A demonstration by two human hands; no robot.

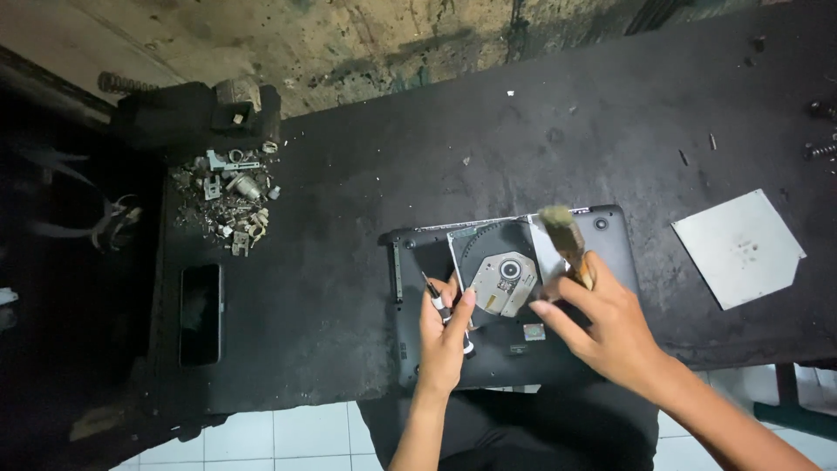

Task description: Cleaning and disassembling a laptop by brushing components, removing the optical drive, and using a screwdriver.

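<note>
— Where did things stand on the bench at that moment?

— An upturned laptop (514,296) lay on the dark table (349,218), close to the near edge. An opened disc drive (501,270) sat on top of it, its cover off and the round hub and grey inner plate exposed.

— So the opening up looked finished?

— I judged it so. A flat metal sheet (739,247) lay well apart to the right, possibly the drive's lid, though I could not be sure. What seemed under way was the dusting of the insides.

— What did the hands hold?

— The right hand (606,327) was closed around the handle of a paintbrush (565,235), bristles pointing away over the drive's far right corner. The left hand (445,336) was curled around a small screwdriver (433,296), thumb pressed along it, the tip pointing up and left beside the drive's left edge.

— Were the bristles touching the drive?

— I could not tell; they were over it or just at its edge.

— And what looked left to do?

— As far as I could judge, the drive was not closed again and not slid back into the laptop. Whether any dust remained was too fine to see.

— Anything else around?

— A heap of small metal scraps and screws (228,196) at the far left, and a dark phone (200,314) lying flat near it. A few loose screws (819,148) sat at the far right edge.
</note>
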